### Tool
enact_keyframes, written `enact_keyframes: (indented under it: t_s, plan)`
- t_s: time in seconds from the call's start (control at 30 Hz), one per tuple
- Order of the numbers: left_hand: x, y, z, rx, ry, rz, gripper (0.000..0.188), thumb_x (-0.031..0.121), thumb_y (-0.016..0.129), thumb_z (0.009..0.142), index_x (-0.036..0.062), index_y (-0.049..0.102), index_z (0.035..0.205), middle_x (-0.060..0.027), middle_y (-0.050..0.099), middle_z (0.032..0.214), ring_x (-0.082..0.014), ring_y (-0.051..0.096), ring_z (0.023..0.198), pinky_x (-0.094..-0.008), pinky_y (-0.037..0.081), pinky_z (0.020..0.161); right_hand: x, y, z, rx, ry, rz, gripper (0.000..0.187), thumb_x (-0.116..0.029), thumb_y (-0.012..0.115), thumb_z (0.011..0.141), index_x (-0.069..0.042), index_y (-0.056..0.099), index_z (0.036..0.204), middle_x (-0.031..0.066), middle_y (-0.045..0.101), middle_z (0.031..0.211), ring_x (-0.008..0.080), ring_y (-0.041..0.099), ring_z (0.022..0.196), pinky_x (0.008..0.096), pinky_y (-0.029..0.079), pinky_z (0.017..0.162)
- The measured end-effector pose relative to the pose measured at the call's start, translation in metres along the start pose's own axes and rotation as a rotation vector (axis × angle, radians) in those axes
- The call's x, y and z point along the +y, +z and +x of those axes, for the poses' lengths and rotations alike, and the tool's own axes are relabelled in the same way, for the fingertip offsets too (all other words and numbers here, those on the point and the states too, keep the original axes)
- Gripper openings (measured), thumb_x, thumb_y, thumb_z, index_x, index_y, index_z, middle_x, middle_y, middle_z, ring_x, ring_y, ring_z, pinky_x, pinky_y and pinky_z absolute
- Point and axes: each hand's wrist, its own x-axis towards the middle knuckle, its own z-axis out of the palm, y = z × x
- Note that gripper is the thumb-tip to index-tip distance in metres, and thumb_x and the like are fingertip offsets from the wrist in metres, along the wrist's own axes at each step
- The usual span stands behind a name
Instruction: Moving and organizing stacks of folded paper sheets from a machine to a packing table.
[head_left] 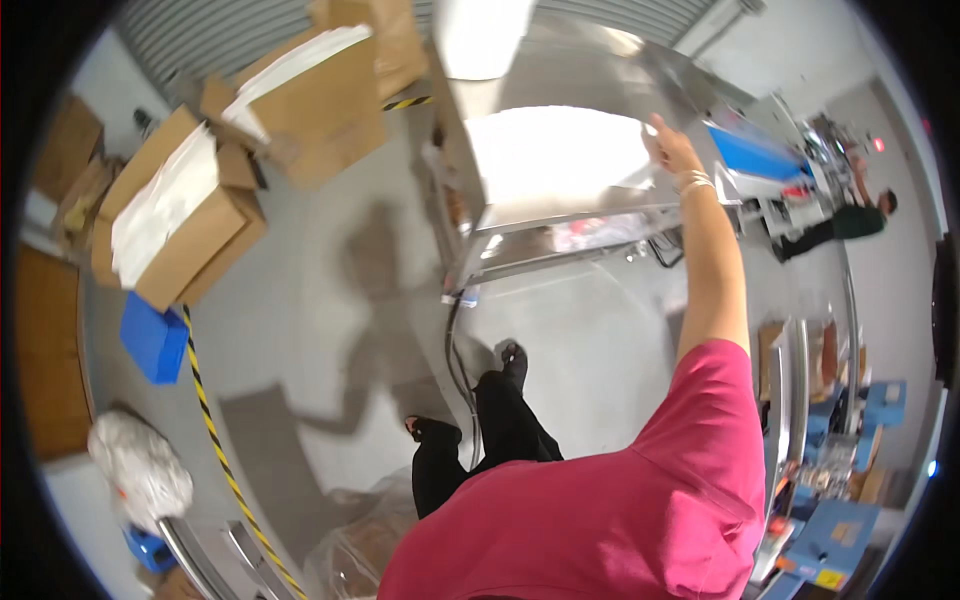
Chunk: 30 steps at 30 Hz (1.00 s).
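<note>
My right hand (677, 152), with pale bands at the wrist, reaches far forward to the right end of a broad white sheet (560, 155). Its fingers are partly bent and closed at the sheet's edge; some of them are hidden. The sheet, which looks like paper or thin plastic, lies across a shiny metal table (580, 60) and is very bright. At the table's far left stands another white object (483, 38), cut off by the upper rim. My left hand is out of the picture.
Open cardboard boxes (325, 115) with white sheets stand at the left, near a blue bin (154, 338). A dark cable (452, 345) crosses the floor by my feet. Yellow-black tape (215, 425) marks the floor. Far right, a person (850, 222) stands by a machine with a blue surface (755, 153).
</note>
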Motion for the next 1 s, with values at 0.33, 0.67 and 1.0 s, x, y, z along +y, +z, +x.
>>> enact_keyframes:
  t_s: [0.33, 0.67, 1.0]
  plan:
    - [0.557, -0.301, 0.134, -0.823, -0.422, -1.747, 0.034, 0.021, 0.061, 0.088, 0.0003, 0.057, 0.114, -0.0109, 0.055, 0.108, -0.0168, 0.055, 0.096, -0.0286, 0.045, 0.085, 0.029, 0.011, -0.042, -0.453, 0.074, 0.909, 0.034, -0.037, 0.066, 0.084, -0.007, 0.057, 0.099, 0.0033, 0.056, 0.087, 0.0135, 0.052, 0.071, 0.0225, 0.043, 0.050]
    - [0.674, -0.365, 0.150, -0.654, -0.062, -1.157, 0.018, 0.015, 0.060, 0.081, 0.0025, 0.064, 0.093, -0.0173, 0.057, 0.096, -0.0341, 0.052, 0.090, -0.0442, 0.042, 0.079, -0.001, 0.014, -0.062, -0.668, -0.237, 0.385, 0.064, -0.044, 0.063, 0.083, 0.001, 0.045, 0.125, 0.0100, 0.054, 0.111, 0.0195, 0.054, 0.100, 0.0327, 0.051, 0.076]
    - [0.689, -0.383, 0.144, -0.564, -0.027, -1.070, 0.015, 0.012, 0.056, 0.080, 0.0023, 0.061, 0.090, -0.0189, 0.055, 0.103, -0.0356, 0.048, 0.095, -0.0460, 0.038, 0.082, -0.007, 0.011, -0.064, -0.690, -0.397, 0.328, 0.053, -0.026, 0.067, 0.082, 0.004, 0.044, 0.119, 0.0119, 0.057, 0.107, 0.0191, 0.055, 0.096, 0.0318, 0.046, 0.083]
